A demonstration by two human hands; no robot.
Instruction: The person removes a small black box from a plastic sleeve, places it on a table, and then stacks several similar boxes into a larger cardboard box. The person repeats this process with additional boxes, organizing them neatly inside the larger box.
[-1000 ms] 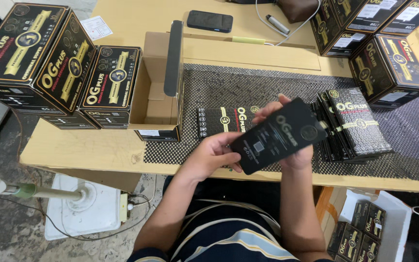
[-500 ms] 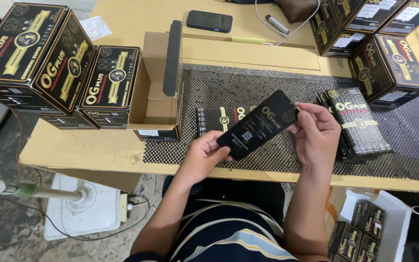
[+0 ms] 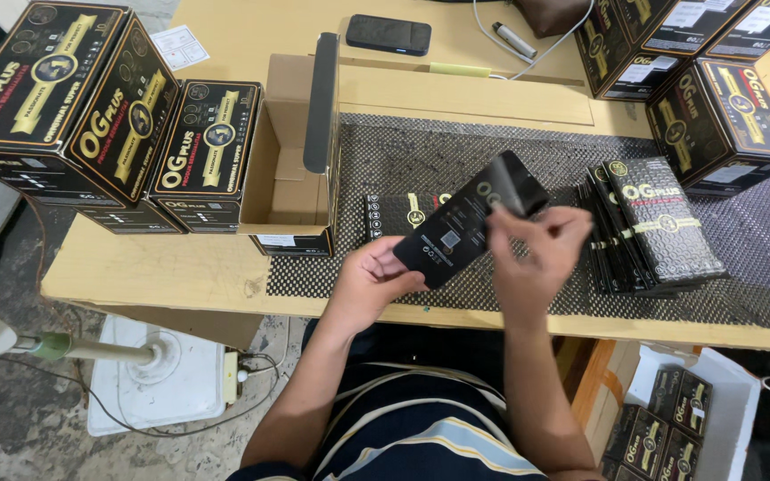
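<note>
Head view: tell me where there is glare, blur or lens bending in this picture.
Head view: a pale sheen lies across the upper end of the flat black packet held between the left hand and right hand; the right fingers look slightly soft; the table front edge bows, a wide-lens effect; light is even, shadows faint; the stack of packets is sharp.

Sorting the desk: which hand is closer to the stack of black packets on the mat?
Right. The right hand is just beside the stack of black packets; the left hand is farther away.
</note>
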